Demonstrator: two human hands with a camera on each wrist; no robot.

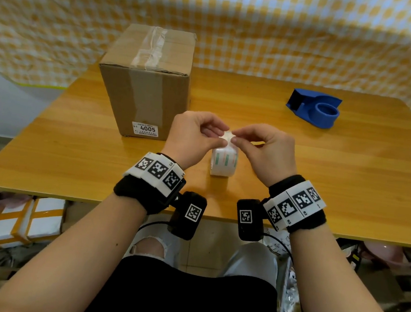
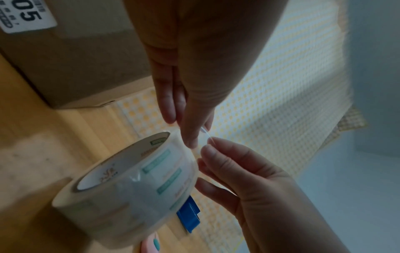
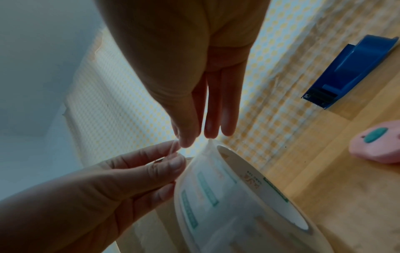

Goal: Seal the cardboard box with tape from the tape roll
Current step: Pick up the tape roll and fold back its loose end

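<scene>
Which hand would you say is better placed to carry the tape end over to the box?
Left, probably: the left hand pinches the tape end and is nearer the cardboard box than the right hand.

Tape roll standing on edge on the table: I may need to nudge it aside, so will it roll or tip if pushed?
The tape roll stands on its curved rim, so a push would probably roll it. It looks fairly wide, so tipping seems less likely. Both hands pinch its loose end, which may steady it.

Box blocks far-left; dispenser far-right.
</scene>
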